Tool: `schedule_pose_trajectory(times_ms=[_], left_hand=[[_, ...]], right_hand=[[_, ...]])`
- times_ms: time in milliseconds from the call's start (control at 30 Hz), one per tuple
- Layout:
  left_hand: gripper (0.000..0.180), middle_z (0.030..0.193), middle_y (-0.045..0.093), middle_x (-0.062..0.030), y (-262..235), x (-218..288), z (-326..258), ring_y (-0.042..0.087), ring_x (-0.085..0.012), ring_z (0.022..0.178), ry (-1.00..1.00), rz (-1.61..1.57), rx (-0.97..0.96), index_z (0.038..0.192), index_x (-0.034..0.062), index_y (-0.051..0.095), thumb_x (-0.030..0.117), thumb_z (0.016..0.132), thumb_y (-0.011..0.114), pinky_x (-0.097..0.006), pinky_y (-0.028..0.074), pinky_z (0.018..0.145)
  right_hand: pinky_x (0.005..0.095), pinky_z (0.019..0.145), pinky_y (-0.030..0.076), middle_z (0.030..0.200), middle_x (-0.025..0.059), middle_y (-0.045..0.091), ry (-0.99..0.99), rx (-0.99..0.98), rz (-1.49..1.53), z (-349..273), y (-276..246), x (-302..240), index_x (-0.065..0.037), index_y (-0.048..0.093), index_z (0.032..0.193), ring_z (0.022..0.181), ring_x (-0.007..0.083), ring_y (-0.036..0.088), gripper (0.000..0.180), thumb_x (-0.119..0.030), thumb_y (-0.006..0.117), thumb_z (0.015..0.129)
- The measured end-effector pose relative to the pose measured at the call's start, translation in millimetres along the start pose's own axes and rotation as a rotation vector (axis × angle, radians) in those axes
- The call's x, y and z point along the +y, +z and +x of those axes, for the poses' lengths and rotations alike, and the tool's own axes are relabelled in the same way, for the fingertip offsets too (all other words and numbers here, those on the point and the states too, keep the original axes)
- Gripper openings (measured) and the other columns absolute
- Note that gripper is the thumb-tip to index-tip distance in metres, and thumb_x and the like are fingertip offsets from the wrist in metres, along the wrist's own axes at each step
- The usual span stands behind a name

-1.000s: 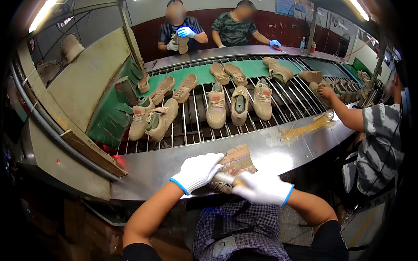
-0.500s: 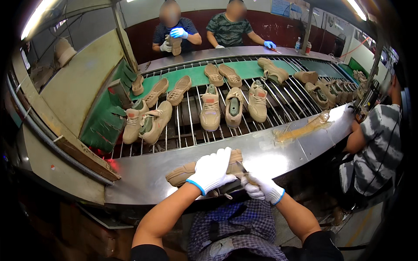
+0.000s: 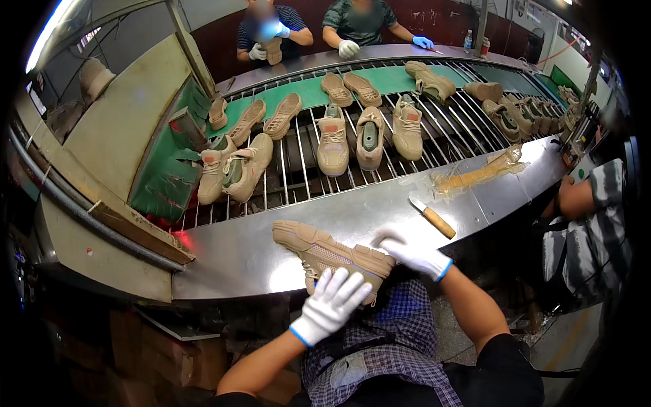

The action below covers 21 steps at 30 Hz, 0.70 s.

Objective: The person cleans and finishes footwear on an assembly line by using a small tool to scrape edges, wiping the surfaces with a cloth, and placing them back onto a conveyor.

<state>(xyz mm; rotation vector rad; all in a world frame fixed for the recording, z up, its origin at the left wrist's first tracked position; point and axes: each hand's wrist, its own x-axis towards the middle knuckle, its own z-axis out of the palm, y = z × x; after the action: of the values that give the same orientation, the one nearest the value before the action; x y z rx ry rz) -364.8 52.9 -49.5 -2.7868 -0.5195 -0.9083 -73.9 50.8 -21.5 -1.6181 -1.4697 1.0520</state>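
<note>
Left hand (image 3: pixel 329 309), fingers spread, touches a shoe (image 3: pixel 330 249), long axis slanting, toe pointing far left; right hand (image 3: pixel 416 256), grip unclear.

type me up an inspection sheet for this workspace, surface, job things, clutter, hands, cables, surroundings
surface: shiny metal ledge, tape strip at right
job's things: tan shoe on its side, sole facing away; wooden-handled knife lying on the ledge
clutter: other tan shoes and loose soles beyond the ledge
hands: both gloved; left hand against the shoe's upper, fingers spread; right hand blurred near the shoe's right end, contact unclear
cables: red line at upper right, cable or hose unclear
surroundings: two co-workers opposite, another person at right
</note>
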Motion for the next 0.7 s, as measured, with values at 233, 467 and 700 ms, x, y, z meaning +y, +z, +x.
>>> schedule_pose_trajectory(times_ms=[233,467,700], left_hand=[[0.077,0.131,0.068,-0.0225,-40.2,-50.1,72.9,0.069,-0.0442,0.119,-0.086,-0.271,0.217,0.134,0.0027,0.062,0.024,0.068,0.095,-0.059,0.055,0.104],[0.082,0.117,0.074,-0.0238,-70.7,-47.4,122.4,0.075,-0.0420,0.108,-0.282,-0.477,0.268,0.125,-0.0014,0.068,0.028,0.058,0.106,-0.047,0.061,0.099],[0.074,0.119,0.072,-0.0200,-55.6,-30.8,116.3,0.071,-0.0400,0.109,-0.085,-0.440,0.207,0.123,-0.0007,0.071,0.019,0.055,0.094,-0.047,0.058,0.098]], right_hand=[[0.0378,0.112,0.050,0.135,0.0193,0.070,-0.334,0.169,0.235,5.2,16.7,-35.0,0.004,0.066,0.138,0.125,0.0271,0.067,0.037,-0.018,0.054,0.111],[0.0361,0.104,0.054,0.123,0.0175,0.076,-0.289,0.291,0.320,16.2,-10.0,-89.0,0.006,0.069,0.132,0.114,0.0241,0.071,0.040,-0.026,0.061,0.109],[0.0393,0.097,0.057,0.117,0.0218,0.077,-0.060,0.200,-0.182,-19.7,-27.7,-98.0,0.002,0.073,0.126,0.108,0.0327,0.074,0.051,-0.043,0.068,0.102]])
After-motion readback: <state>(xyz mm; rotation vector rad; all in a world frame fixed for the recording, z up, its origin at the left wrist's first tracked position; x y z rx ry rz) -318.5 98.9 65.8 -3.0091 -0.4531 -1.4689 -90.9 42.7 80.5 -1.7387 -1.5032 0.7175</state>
